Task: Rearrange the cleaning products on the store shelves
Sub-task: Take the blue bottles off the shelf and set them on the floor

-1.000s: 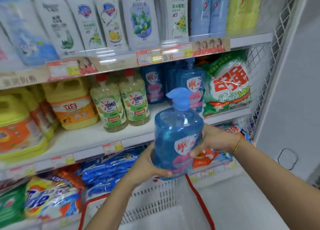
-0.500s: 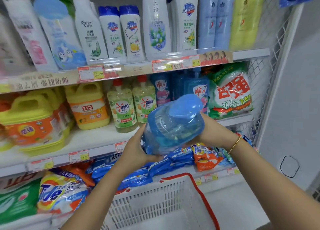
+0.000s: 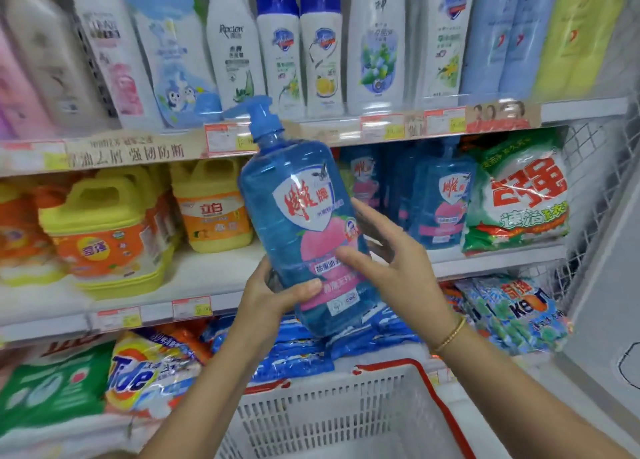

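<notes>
Bottle point(image 3: 298, 237) of blue liquid with a pump top is in the air before the shelves, a little tilted. Its pump head points left and its red and pink label is turned to me. I see the left hand point(image 3: 270, 296) gripping the bottle near its bottom: the thumb is curled across the front and the other fingers go behind. The right hand point(image 3: 391, 261) lies on the right side of the bottle with fingers spread and quite straight, the thumb touching the label. A thin bracelet point(image 3: 450, 335) is on that wrist.

Behind the bottle is the middle shelf point(image 3: 214, 275). To the right of the bottle, on that shelf, stand more blue bottles point(image 3: 440, 199) of the same kind, and further right a green bag point(image 3: 519, 195) of washing powder. To the left of the bottle stand yellow jugs point(image 3: 211, 209). Above the bottle, tall white bottles point(image 3: 301, 53) stand in a row. Below the bottle lie blue bags point(image 3: 298, 347), and nearer to me a white plastic basket point(image 3: 332, 406) with a red rim.
</notes>
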Tool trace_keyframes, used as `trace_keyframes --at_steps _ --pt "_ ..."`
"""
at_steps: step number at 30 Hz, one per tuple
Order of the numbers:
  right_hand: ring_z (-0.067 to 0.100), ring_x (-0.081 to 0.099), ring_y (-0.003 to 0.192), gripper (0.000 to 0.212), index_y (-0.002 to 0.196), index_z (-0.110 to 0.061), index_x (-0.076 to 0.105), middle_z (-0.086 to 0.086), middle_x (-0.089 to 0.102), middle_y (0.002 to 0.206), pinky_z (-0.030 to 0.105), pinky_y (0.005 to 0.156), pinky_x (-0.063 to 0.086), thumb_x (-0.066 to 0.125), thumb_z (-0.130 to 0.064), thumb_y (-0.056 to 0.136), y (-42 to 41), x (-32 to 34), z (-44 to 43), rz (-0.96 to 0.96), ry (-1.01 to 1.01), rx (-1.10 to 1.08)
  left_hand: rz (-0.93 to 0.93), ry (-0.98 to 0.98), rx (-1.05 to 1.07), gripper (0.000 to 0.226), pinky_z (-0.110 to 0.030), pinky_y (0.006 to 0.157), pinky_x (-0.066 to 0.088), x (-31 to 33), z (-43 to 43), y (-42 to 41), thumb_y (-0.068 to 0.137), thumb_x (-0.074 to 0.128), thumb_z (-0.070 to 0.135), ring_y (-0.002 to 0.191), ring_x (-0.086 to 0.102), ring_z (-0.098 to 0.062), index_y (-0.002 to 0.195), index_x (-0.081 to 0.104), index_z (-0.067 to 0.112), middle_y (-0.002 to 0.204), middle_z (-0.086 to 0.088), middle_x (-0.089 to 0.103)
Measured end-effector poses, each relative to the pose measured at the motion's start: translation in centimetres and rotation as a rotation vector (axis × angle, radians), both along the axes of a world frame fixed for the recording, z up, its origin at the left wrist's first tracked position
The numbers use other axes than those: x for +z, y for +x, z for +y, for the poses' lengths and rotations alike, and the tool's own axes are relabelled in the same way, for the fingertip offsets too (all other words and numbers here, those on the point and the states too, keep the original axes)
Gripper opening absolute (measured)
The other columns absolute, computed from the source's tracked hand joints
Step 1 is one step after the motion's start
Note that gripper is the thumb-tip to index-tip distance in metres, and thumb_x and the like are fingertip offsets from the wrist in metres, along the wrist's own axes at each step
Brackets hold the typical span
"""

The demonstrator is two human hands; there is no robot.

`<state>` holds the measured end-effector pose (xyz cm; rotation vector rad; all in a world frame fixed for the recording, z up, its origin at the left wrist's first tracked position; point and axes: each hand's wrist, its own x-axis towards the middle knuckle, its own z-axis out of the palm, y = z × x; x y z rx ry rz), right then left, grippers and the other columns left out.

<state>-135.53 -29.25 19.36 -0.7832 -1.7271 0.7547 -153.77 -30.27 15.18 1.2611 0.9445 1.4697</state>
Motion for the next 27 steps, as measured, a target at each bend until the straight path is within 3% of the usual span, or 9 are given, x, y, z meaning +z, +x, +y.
trace_keyframes --at_steps 3,6,9,13,14,16,19,23,27 --pt "-0.004 0.018 0.141 0.103 0.150 -0.033 0.018 -0.013 0.019 0.156 0.007 0.110 0.019 0.075 -0.055 0.067 -1.9 -3.8 -1.0 -0.299 0.165 -0.102 -0.069 0.020 0.055 0.077 -0.046 0.089 0.054 -0.1 0.2 -0.9 0.047 0.083 0.029 0.110 0.064 -0.028 0.120 0.059 0.018 0.115 -0.006 0.070" --pt "0.006 0.001 0.146 0.121 0.148 -0.045 -0.004 -0.009 -0.007 0.158 0.007 0.111 0.011 0.077 -0.059 0.058 -3.8 -5.9 -1.2 -0.391 0.240 -0.214 -0.131 0.043 0.077 0.072 -0.036 0.080 0.058 -0.1 -0.4 -0.8 0.050 0.081 0.028 0.105 0.067 -0.022 0.118 0.061 0.020 0.111 -0.001 0.071" --pt "0.017 0.019 0.142 0.116 0.146 -0.049 0.003 0.000 0.010 0.152 0.028 0.114 0.029 0.076 -0.058 0.057 -4.6 -5.4 -1.1 -0.290 0.290 -0.293 -0.172 0.062 0.066 0.076 -0.033 0.075 0.058 0.3 -0.9 -0.6 0.050 0.084 0.030 0.104 0.067 -0.020 0.120 0.059 0.020 0.111 0.001 0.071" --pt "0.003 0.034 0.133 0.118 0.148 -0.038 0.019 0.001 0.029 0.143 0.016 0.106 0.033 0.088 -0.040 0.052 -3.6 -4.5 -1.5 -0.134 0.263 -0.143 -0.213 0.143 -0.044 0.098 -0.036 0.083 0.056 2.1 -1.5 -1.8 0.047 0.090 0.050 0.112 0.063 -0.023 0.131 0.051 0.018 0.126 -0.005 0.064" --pt "0.002 0.035 0.132 0.117 0.148 -0.034 0.022 -0.002 0.033 0.144 0.014 0.106 0.032 0.089 -0.035 0.052 -3.2 -4.3 -1.7 -0.092 0.210 -0.065 -0.208 0.182 -0.074 0.098 -0.038 0.086 0.055 2.5 -1.5 -2.1 0.051 0.087 0.053 0.115 0.061 -0.024 0.134 0.049 0.017 0.130 -0.005 0.061" --pt "0.007 0.039 0.134 0.112 0.148 -0.030 0.025 -0.007 0.038 0.147 0.028 0.109 0.036 0.088 -0.032 0.055 -2.6 -4.0 -2.0 0.057 0.021 0.196 -0.195 0.241 -0.118 0.100 -0.043 0.092 0.052 2.8 -1.5 -2.7 0.059 0.082 0.055 0.121 0.057 -0.025 0.142 0.040 0.020 0.137 -0.005 0.056" --pt "0.015 0.049 0.129 0.105 0.147 -0.020 0.029 -0.004 0.048 0.142 0.036 0.100 0.045 0.084 -0.045 0.061 -2.0 -3.6 -2.1 0.224 -0.249 0.495 -0.253 0.200 -0.160 0.112 -0.054 0.102 0.043 2.6 -1.3 -3.3 0.058 0.086 0.046 0.128 0.051 -0.030 0.151 0.024 0.030 0.144 -0.005 0.049" --pt "0.033 0.047 0.128 0.105 0.143 -0.015 0.037 0.013 0.047 0.143 0.054 0.097 0.046 0.080 -0.058 0.058 -2.1 -3.7 -1.4 0.484 -0.588 0.733 -0.354 0.100 -0.132 0.106 -0.029 0.076 0.057 2.1 -1.0 -4.5 0.047 0.094 0.029 0.106 0.066 -0.021 0.141 0.044 0.023 0.124 -0.008 0.065" --pt "0.037 0.046 0.129 0.084 0.136 -0.016 0.051 0.016 0.049 0.140 0.060 0.097 0.042 0.074 -0.058 0.066 -1.7 -4.4 -0.3 0.740 -0.747 0.999 -0.407 0.079 -0.199 0.112 -0.025 0.080 0.056 2.0 -0.6 -4.5 0.043 0.096 0.023 0.115 0.062 -0.023 0.141 0.041 0.013 0.130 -0.009 0.061"
